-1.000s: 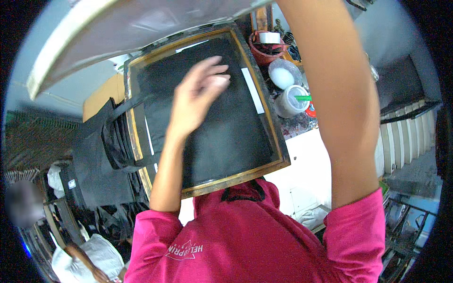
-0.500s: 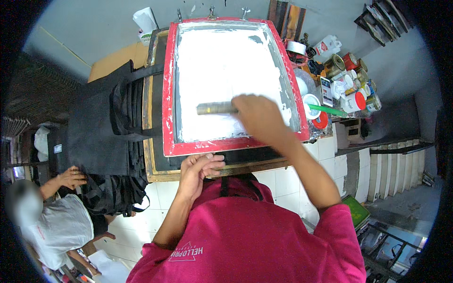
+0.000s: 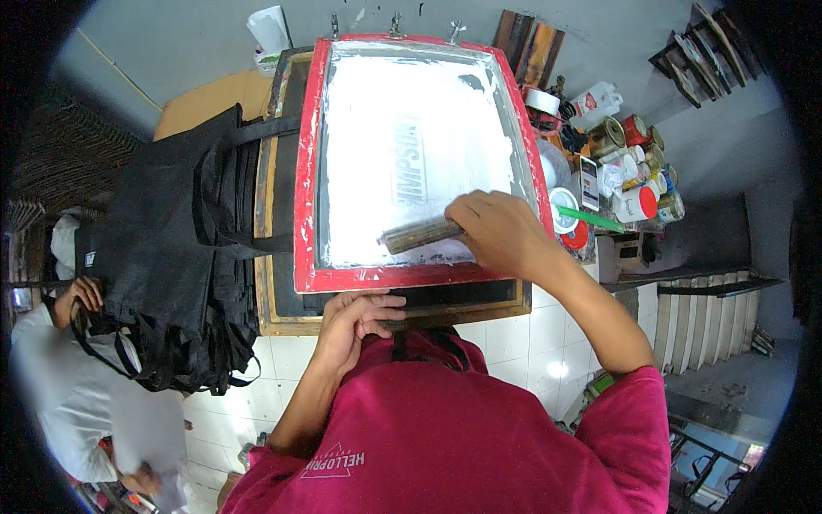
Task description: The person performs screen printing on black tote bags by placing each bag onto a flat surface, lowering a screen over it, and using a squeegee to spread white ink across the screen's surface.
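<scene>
A red-framed printing screen point(image 3: 402, 281), its mesh smeared with white ink, lies over a wooden-edged board point(image 3: 295, 326) with black fabric beneath. My right hand point(image 3: 501, 230) is closed round a squeegee point(image 3: 423, 234), which rests slanted on the lower part of the mesh. Behind the squeegee, a band of thinner ink shows pale grey lettering. Just by the screen's near edge is my left hand point(image 3: 351, 319), palm partly turned up, its fingers loosely bent and apart. Whether its fingertips touch the frame is hard to tell.
A stack of black tote bags point(image 3: 163, 231) stands at the left, where another person's hand point(image 3: 84, 294) touches it. On the right, a side table holds several ink cans, an open white tub point(image 3: 562, 199) with a green-handled tool point(image 3: 591, 219), and a phone point(image 3: 589, 182). Clamps point(image 3: 395, 26) line the far edge.
My right hand has drawn the squeegee nearer and a little right, tilting it, and thinner ink with lettering now shows behind it. The other person's hand has shifted left along the bags.
</scene>
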Tool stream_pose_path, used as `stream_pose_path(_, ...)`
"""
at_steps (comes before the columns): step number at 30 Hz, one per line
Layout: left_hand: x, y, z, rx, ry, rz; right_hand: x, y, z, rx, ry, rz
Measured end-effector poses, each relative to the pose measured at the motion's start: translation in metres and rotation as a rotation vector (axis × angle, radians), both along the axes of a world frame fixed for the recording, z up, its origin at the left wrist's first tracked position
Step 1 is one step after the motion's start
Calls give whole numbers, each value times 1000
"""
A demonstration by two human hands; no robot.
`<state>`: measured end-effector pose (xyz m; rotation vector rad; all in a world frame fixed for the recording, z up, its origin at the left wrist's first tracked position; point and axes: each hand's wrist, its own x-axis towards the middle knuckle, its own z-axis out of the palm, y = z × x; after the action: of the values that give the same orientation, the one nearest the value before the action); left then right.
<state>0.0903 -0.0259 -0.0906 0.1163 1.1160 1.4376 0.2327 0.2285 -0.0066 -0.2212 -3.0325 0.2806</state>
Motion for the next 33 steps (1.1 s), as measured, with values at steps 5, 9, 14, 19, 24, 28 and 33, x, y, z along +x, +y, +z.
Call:
stream_pose_path(5, 1, 0, 1, 10, -7, 18, -65, 61, -18, 76, 75, 2)
stream_pose_path(9, 2, 3, -2, -2, -87, 47, -126, 126, -19, 115, 56, -57)
stream_pose_path(14, 9, -2, 1, -7, -419, 219, -181, 182, 12, -98, -135, -145)
stream_pose_path(19, -8, 3, 20, 19, -288, 6, -192, 196, -12, 22, 8, -167)
stream_pose_path(24, -59, 84, 50, 68, 816, 37, -177, 156, -42, 141, 107, -277)
stream_pose_path(28, -126, 178, 43, 205, 1653, 229, -169, 143, -49, 168, 162, -249)
stream_pose_path(33, -175, 220, 33, 149, 1907, -102, -157, 126, -41, 150, 113, -237)
